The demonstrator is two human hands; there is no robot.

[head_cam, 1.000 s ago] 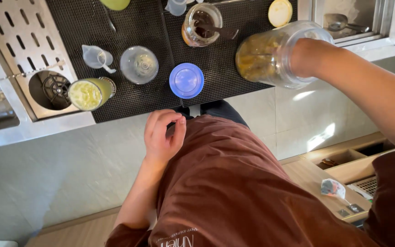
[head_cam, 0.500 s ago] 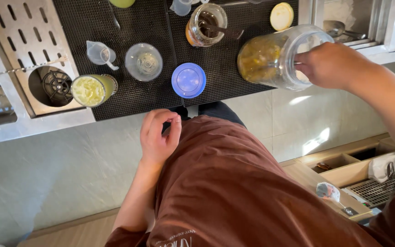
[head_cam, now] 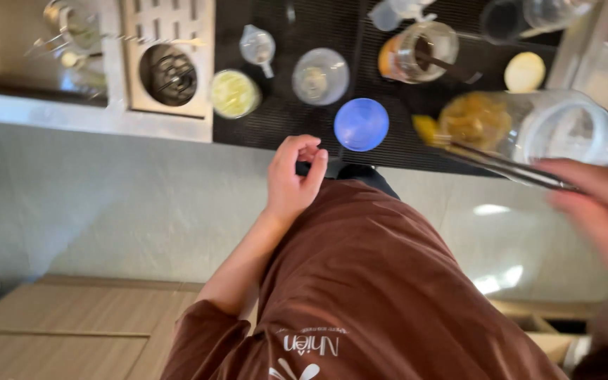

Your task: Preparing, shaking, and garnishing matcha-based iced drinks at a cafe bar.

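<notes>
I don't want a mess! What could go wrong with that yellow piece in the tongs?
The yellow piece sits at the very tip of the tongs, outside the big jar, so it might drop onto the black mat. The right hand looks blurred, likely moving fast, and could bump the jar.

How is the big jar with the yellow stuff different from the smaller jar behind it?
The large clear jar lies tipped on its side, mouth toward the right hand, while the small jar stands upright. The large jar holds yellow chunks, and long metal tongs bring a piece out; the small jar holds something dark with a utensil resting in it. Both are clear, open and on the black mat.
</notes>
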